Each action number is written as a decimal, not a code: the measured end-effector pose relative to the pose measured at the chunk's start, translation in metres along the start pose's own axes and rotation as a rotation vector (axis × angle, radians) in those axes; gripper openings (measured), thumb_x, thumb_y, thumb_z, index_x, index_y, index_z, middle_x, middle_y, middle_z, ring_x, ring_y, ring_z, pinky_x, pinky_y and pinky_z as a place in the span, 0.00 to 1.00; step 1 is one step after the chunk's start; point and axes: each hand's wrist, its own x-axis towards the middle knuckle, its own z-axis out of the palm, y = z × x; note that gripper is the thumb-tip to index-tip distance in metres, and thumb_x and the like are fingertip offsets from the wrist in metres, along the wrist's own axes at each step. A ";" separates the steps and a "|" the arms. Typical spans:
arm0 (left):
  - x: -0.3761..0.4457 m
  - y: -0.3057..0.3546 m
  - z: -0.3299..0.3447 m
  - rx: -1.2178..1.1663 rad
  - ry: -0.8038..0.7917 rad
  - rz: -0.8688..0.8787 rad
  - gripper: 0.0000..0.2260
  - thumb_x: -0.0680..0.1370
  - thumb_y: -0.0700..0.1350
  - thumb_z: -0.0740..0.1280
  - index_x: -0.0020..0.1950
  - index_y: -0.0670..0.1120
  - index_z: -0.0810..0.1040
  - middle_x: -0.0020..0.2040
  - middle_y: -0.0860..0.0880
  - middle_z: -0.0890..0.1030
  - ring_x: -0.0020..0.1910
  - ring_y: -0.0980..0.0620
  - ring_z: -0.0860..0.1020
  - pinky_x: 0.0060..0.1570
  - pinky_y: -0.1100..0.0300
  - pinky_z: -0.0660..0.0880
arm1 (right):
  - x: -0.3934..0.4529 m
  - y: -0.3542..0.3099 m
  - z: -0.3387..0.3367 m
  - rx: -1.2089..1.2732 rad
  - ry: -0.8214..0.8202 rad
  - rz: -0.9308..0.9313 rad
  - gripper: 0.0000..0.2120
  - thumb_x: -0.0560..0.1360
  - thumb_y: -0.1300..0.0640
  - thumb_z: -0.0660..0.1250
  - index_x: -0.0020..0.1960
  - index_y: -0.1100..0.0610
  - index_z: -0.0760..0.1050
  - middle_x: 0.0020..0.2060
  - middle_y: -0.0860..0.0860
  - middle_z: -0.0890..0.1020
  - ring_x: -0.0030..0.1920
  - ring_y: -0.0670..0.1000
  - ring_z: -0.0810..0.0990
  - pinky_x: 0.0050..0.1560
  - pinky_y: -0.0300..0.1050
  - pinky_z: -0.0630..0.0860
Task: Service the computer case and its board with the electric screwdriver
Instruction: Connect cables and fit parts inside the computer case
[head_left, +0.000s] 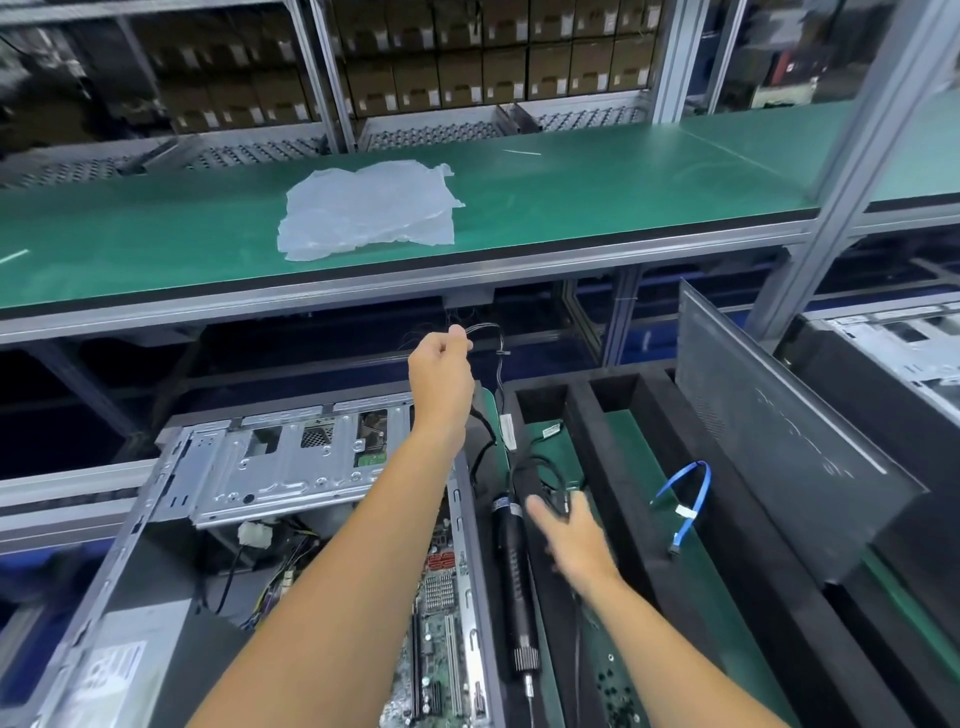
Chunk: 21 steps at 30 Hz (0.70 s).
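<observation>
The open computer case (291, 519) lies on its side, bare metal, its green board (441, 613) showing. Above it the left hand (441, 384) pinches thin black wires (483, 328), likely lifting them clear. Right of the case lies the black electric screwdriver (511, 561); the right hand (574, 535), fingers spread wide, reaches beside it.

We see a long green-topped aluminium-framed workbench shelf (571, 208), with stacked brown cardboard boxes (498, 67) on racks behind it.
</observation>
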 end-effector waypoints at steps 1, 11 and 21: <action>-0.001 -0.001 0.001 -0.002 -0.007 -0.002 0.12 0.81 0.50 0.59 0.41 0.46 0.74 0.27 0.53 0.66 0.26 0.55 0.63 0.30 0.61 0.64 | -0.003 -0.001 0.005 -0.084 -0.079 -0.015 0.16 0.74 0.41 0.71 0.50 0.52 0.71 0.45 0.47 0.80 0.43 0.46 0.79 0.40 0.38 0.71; -0.006 -0.004 0.002 -0.010 -0.054 -0.011 0.13 0.82 0.48 0.59 0.40 0.45 0.74 0.25 0.54 0.66 0.24 0.57 0.63 0.29 0.61 0.64 | 0.003 0.001 0.018 -0.174 -0.242 0.056 0.22 0.65 0.54 0.82 0.49 0.59 0.73 0.42 0.53 0.79 0.43 0.51 0.77 0.49 0.47 0.76; -0.007 -0.008 0.001 0.000 -0.062 -0.032 0.12 0.82 0.49 0.59 0.41 0.45 0.74 0.23 0.56 0.66 0.23 0.58 0.63 0.32 0.59 0.67 | 0.003 0.006 0.015 -0.041 -0.173 0.154 0.30 0.75 0.63 0.71 0.73 0.59 0.62 0.59 0.53 0.76 0.56 0.52 0.76 0.61 0.48 0.75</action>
